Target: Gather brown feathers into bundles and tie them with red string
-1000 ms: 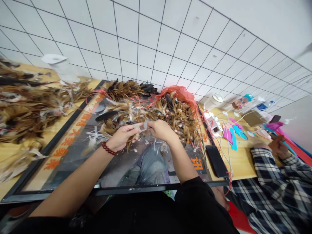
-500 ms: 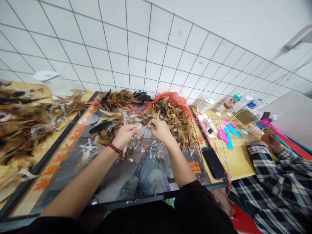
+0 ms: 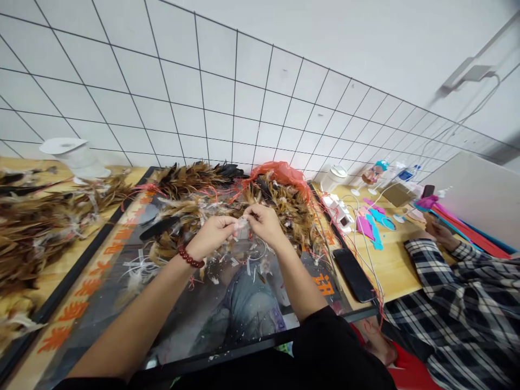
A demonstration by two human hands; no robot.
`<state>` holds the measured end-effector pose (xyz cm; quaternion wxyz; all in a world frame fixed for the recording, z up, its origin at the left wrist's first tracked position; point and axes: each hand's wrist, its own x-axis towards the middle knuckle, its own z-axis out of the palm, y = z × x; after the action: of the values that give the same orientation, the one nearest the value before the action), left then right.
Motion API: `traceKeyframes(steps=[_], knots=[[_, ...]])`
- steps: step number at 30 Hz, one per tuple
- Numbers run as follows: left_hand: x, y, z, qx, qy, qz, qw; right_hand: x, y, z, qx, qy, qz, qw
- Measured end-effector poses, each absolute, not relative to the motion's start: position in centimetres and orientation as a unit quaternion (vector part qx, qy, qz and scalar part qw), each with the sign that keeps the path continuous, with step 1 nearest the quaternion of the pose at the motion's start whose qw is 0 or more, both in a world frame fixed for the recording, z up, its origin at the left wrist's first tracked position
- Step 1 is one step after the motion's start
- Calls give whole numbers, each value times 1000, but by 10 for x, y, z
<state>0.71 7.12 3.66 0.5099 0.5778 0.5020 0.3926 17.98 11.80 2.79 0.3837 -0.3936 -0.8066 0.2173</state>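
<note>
My left hand (image 3: 214, 235), with a dark red bead bracelet (image 3: 190, 257) on its wrist, is closed with the fingertips pinched. They grip a small whitish, translucent strip (image 3: 242, 223), whose exact kind I cannot make out. Close beside it, my right hand (image 3: 264, 222) pinches the same strip from the other side. Behind both hands lies a heap of brown feathers (image 3: 298, 211) with pale fluff. A single black feather (image 3: 160, 227) rests left of my left hand. White strip scraps (image 3: 140, 264) are scattered on the glass-topped board (image 3: 182, 325) below.
A feather garland (image 3: 187, 179) and a red plastic bag (image 3: 280, 172) lie along the wall grid. Many brown feathers (image 3: 49, 227) cover the left side. A black phone (image 3: 355, 275) and cables are at right, near a co-worker's plaid sleeve (image 3: 430, 271). A white spool (image 3: 77, 157) stands back left.
My hands have come closer together, and the white strip stretched between them now shows as a small bunched piece at the fingertips. The view has tilted slightly.
</note>
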Motion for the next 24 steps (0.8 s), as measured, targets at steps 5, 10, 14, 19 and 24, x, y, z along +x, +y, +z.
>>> traceKeyframes(steps=[5, 10, 14, 19, 24], knots=[[12, 77, 33, 454, 498, 521, 523, 176, 119, 22, -420, -792, 233, 377], [13, 83, 26, 395, 476, 599, 508, 166, 106, 23, -410, -827, 195, 331], [10, 86, 22, 409, 494, 595, 485, 168, 96, 36, -410, -859, 105, 289], [8, 89, 21, 386, 485, 598, 507, 180, 93, 50, -398, -875, 46, 272], [5, 92, 17, 370, 475, 630, 491, 183, 92, 54, -371, -888, 22, 272]])
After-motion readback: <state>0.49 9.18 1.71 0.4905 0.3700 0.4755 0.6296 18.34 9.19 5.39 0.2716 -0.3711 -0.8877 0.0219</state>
